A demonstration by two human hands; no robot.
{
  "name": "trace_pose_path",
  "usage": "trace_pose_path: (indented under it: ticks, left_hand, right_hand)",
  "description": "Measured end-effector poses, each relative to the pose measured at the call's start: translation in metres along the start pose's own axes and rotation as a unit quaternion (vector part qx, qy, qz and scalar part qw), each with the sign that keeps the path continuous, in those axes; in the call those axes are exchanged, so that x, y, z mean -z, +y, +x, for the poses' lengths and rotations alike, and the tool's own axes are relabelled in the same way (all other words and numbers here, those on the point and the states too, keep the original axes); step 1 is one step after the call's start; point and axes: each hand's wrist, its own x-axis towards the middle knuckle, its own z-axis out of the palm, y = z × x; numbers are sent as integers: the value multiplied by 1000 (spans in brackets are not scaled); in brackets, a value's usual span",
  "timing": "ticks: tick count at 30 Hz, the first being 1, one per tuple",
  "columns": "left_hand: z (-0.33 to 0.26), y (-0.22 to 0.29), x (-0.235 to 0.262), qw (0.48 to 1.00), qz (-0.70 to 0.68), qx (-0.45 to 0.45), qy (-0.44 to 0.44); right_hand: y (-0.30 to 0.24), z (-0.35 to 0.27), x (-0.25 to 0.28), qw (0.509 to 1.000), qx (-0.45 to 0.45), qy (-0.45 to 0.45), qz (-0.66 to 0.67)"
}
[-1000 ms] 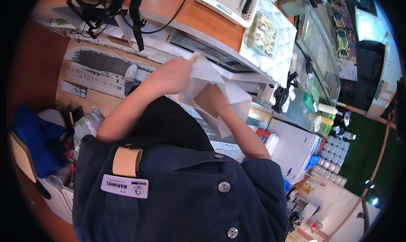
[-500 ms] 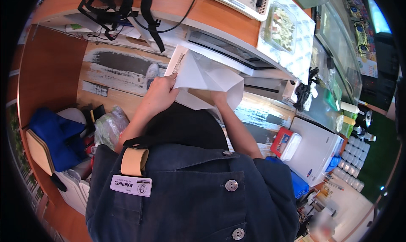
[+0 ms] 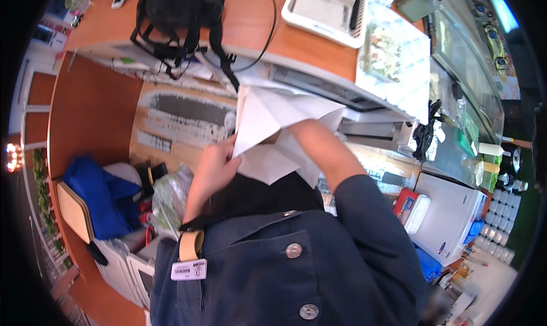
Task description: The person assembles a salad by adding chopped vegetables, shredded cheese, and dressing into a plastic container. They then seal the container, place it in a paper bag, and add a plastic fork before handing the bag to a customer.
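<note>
A white paper bag (image 3: 264, 120), its mouth spread wide with folded flaps, is held in front of my waist. My left hand (image 3: 216, 165) pinches its left edge, thumb and fingers closed on the paper. My right hand goes down into the bag's opening; only the wrist (image 3: 305, 133) and forearm show, and the fingers are hidden by the paper. What lies inside the bag cannot be seen.
Beyond the bag runs an orange counter (image 3: 319, 55) with a white basket (image 3: 327, 35), a black strapped bag (image 3: 181, 15) and a clear food container (image 3: 383, 52). At right stands a white cooler box (image 3: 443, 218); at left, a chair with blue cloth (image 3: 98, 195).
My right arm has reached further into the bag, its elbow raised and the sleeve now in view. The bag's near flap has spread toward me. My left hand still grips the edge.
</note>
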Motion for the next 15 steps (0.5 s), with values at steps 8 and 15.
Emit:
trace_pose_path:
  ticks: [8, 15]
  left_hand:
    - [-36, 5, 23, 1000, 1, -14, 23]
    - [-41, -3, 22, 1000, 1, 0, 18]
  right_hand:
    - [2, 18, -39, 999, -26, -9, -44]
    - [7, 18, -47, 998, -35, -5, -48]
